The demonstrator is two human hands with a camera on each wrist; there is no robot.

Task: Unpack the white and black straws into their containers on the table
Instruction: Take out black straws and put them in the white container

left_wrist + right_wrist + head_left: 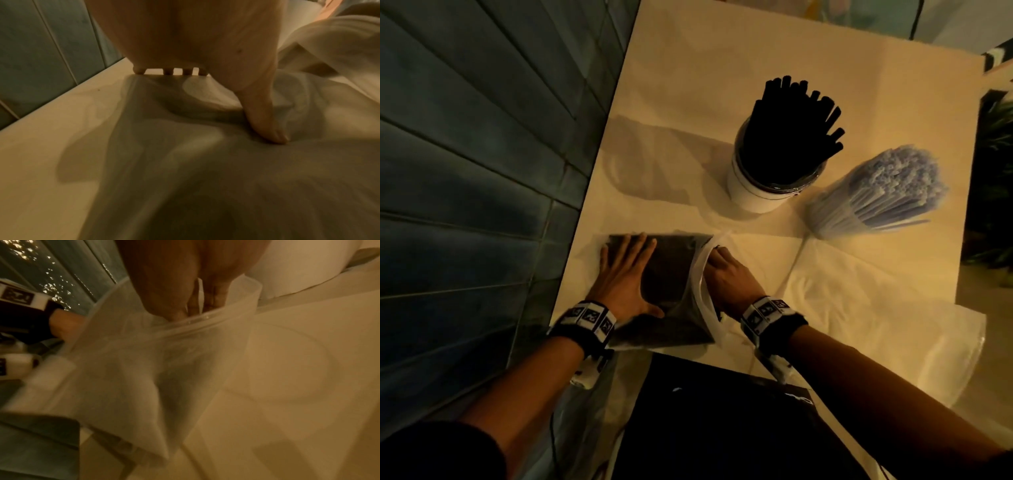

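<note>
Head view shows the left hand (625, 274) pressing flat on a clear bag of black straws (664, 291) at the surface's (688, 68) near edge; the right hand (726, 277) reaches into its mouth, its grip hidden. Slippery film, light stiff straws: best gripped as a bundle.
</note>
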